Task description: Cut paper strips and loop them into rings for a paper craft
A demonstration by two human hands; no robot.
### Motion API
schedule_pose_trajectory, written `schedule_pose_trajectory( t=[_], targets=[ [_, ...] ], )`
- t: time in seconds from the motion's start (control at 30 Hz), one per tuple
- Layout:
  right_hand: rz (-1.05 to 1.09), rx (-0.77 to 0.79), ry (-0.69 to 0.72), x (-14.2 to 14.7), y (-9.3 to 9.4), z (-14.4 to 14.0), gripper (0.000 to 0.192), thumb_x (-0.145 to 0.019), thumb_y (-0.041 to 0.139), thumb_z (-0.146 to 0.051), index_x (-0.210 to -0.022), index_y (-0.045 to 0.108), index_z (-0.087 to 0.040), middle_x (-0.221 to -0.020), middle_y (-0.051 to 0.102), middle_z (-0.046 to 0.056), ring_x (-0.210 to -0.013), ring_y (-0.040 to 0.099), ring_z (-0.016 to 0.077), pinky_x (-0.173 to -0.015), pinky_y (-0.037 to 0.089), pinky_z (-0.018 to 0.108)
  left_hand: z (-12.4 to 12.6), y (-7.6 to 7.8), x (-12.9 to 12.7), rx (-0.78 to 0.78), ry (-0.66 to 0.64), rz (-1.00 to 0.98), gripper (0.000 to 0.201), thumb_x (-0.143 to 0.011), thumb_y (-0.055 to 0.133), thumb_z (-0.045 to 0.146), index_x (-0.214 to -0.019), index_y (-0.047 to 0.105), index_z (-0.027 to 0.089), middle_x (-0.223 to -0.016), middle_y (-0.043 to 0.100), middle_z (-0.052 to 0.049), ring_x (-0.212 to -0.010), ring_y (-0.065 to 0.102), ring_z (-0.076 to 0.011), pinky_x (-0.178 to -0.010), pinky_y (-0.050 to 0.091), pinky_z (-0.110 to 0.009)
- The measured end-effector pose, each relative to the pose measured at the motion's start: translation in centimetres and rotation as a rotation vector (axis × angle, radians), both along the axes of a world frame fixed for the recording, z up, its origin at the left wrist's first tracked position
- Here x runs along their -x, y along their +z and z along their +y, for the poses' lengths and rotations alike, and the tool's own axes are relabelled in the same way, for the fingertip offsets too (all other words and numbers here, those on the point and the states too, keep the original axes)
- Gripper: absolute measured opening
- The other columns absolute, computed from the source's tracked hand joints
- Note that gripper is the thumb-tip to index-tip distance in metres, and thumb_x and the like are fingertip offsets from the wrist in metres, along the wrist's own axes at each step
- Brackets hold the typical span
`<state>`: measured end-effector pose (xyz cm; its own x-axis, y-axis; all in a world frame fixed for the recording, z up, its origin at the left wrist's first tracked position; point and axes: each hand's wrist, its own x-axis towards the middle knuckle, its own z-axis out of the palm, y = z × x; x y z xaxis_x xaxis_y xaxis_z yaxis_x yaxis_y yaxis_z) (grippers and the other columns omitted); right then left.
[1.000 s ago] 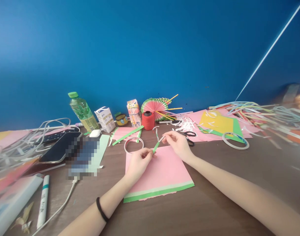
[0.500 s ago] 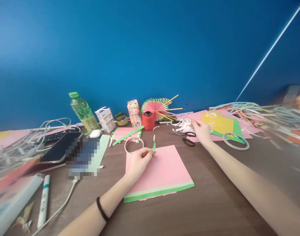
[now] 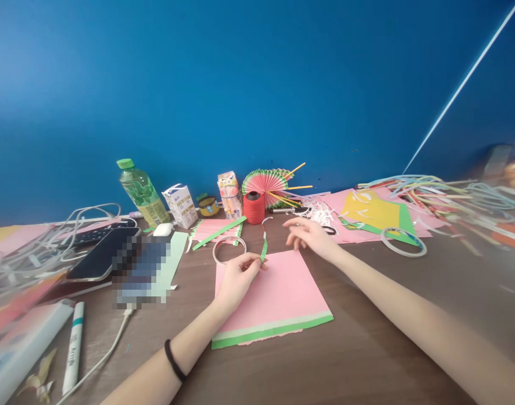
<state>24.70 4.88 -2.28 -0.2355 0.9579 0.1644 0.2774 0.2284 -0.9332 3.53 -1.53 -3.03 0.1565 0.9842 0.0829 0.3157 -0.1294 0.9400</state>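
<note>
**Green strip pinched over the pink sheet**

The left hand (image 3: 237,279) hovers above the upper edge of the pink sheet (image 3: 274,292), its thumb and forefinger clamped together on the lower end of a short green paper strip (image 3: 263,249). The strip stands nearly upright, clear of the surface (image 3: 367,349). The right hand (image 3: 310,237) hangs just beyond the sheet's far corner, fingers spread apart and holding nothing, a little blurred. Its grip is loose and empty. Black scissors (image 3: 330,229) peek out just behind it. A ring of clear tape (image 3: 229,248) lies just left of the strip, and a red thread spool (image 3: 254,207) stands farther back. The sheet has 1 green band along its near edge.
</note>
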Motion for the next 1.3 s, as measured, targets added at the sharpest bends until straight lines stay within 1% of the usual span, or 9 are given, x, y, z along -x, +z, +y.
schedule_pose_trajectory(
  t=[0.07,0.2,0.33,0.53,0.77,0.9,1.03,1.13,1.3],
  targets=[
    [0.012,0.056,0.165,1.6,0.1,-1.1,0.026,-0.078,0.045,-0.026,-0.099,0.054,-0.015,-0.073,0.067,0.005,-0.047,0.056,0.0101,-0.046,0.039,0.021,-0.1,0.2,0.0,0.003,-0.01,-0.007,0.022,-0.075,0.046,0.03,-0.077,0.063,0.016,-0.071,0.066,-0.003,-0.062,0.054,-0.0135,-0.055,0.039,-0.022],
    [0.048,0.134,0.264,2.9,-0.2,-2.3,0.035,-0.075,0.049,-0.022,-0.11,0.053,-0.02,-0.104,0.062,0.008,-0.073,0.064,0.0148,-0.06,0.046,0.025,-0.3,0.4,0.0,0.002,-0.051,-0.05,0.02,-0.075,0.048,0.028,-0.076,0.064,0.016,-0.068,0.065,-0.001,-0.065,0.056,-0.0135,-0.059,0.041,-0.022],
    [0.119,0.074,0.293,2.7,-0.1,-2.5,0.041,-0.073,0.051,-0.017,-0.113,0.053,-0.02,-0.1,0.064,0.006,-0.089,0.061,0.0183,-0.08,0.045,0.033,-0.2,0.5,0.0,0.052,-0.06,-0.135,0.026,-0.075,0.047,0.032,-0.075,0.065,0.014,-0.068,0.066,-0.003,-0.063,0.056,-0.014,-0.061,0.042,-0.024],
    [0.058,-0.096,0.358,3.1,1.1,-3.9,0.035,-0.076,0.051,-0.018,-0.109,0.058,-0.024,-0.108,0.061,0.004,-0.101,0.054,0.0199,-0.09,0.039,0.038,0.1,0.5,0.1,0.07,0.014,-0.319,0.031,-0.077,0.045,0.036,-0.086,0.063,0.013,-0.075,0.067,-0.005,-0.076,0.059,-0.0172,-0.072,0.044,-0.027],
    [-0.233,-0.398,0.359,4.2,1.1,-5.3,0.038,-0.075,0.05,-0.009,-0.105,0.061,-0.028,-0.098,0.057,0.004,-0.098,0.046,0.0189,-0.09,0.036,0.04,0.4,0.6,0.3,0.029,0.063,-0.328,0.017,-0.072,0.054,0.032,-0.074,0.061,0.016,-0.076,0.065,-0.001,-0.073,0.057,-0.0142,-0.073,0.043,-0.024],
    [-0.258,-0.436,0.362,4.3,1.0,-5.3,0.036,-0.075,0.051,-0.007,-0.101,0.063,-0.028,-0.091,0.052,0.003,-0.091,0.048,0.0167,-0.086,0.039,0.036,0.4,0.5,0.2,0.035,0.053,-0.334,0.013,-0.07,0.056,0.028,-0.064,0.057,0.017,-0.07,0.064,0.001,-0.072,0.057,-0.0126,-0.072,0.042,-0.022],
    [-0.165,-0.491,0.209,4.4,1.0,-5.3,0.026,-0.077,0.049,-0.009,-0.093,0.064,-0.023,-0.087,0.05,0.003,-0.085,0.051,0.0149,-0.08,0.042,0.032,0.2,0.5,0.0,0.035,0.04,-0.249,0.014,-0.072,0.052,0.028,-0.065,0.056,0.016,-0.061,0.061,0.001,-0.064,0.056,-0.0117,-0.066,0.042,-0.022],
    [-0.134,-0.523,0.105,4.5,1.0,-5.4,0.019,-0.078,0.049,-0.013,-0.088,0.063,-0.021,-0.087,0.053,0.004,-0.083,0.053,0.015,-0.078,0.043,0.031,-0.2,0.5,-0.2,-0.023,0.012,-0.098,0.013,-0.073,0.049,0.025,-0.066,0.057,0.016,-0.063,0.06,0.001,-0.064,0.055,-0.0119,-0.064,0.042,-0.021],
    [-0.176,-0.528,0.115,4.5,0.5,-5.2,0.015,-0.08,0.05,-0.015,-0.084,0.062,-0.021,-0.085,0.058,0.004,-0.083,0.053,0.0156,-0.077,0.042,0.031,-0.6,0.4,-0.4,-0.166,-0.034,0.069,0.015,-0.074,0.045,0.02,-0.069,0.059,0.018,-0.071,0.062,0.001,-0.073,0.056,-0.0125,-0.07,0.041,-0.02]
  ],
)
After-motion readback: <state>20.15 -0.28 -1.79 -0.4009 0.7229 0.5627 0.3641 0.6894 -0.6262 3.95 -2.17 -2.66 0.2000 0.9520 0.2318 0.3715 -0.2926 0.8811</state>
